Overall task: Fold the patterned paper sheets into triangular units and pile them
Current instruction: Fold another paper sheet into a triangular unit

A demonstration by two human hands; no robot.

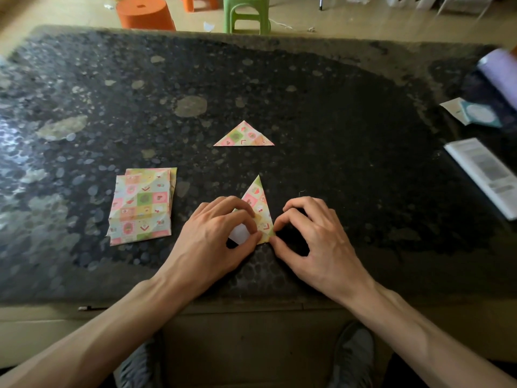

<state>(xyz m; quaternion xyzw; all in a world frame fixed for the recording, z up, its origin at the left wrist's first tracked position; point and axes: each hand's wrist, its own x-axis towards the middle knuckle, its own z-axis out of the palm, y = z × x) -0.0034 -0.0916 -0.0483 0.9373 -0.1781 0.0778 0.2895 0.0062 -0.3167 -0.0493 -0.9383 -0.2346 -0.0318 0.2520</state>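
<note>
Mid-fold. Left hand [218, 233] and right hand [310, 233], fingers curled, pinch the near corner of the half-folded patterned paper triangle [258, 208] lying on the dark speckled desk [335, 107]. Next, probably: flatten the crease, then carry it to the finished patterned triangular unit [243, 135] beyond. Stack of flat patterned sheets [141, 208] lies left. White printed leaflet [481, 175], far right: text illegible.

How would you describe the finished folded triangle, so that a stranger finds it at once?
On the dark speckled table, look beyond the left hand and right hand. A wide, flat patterned triangle lies there alone, untouched; the nearer triangle is tall, narrow and held by both hands.
</note>
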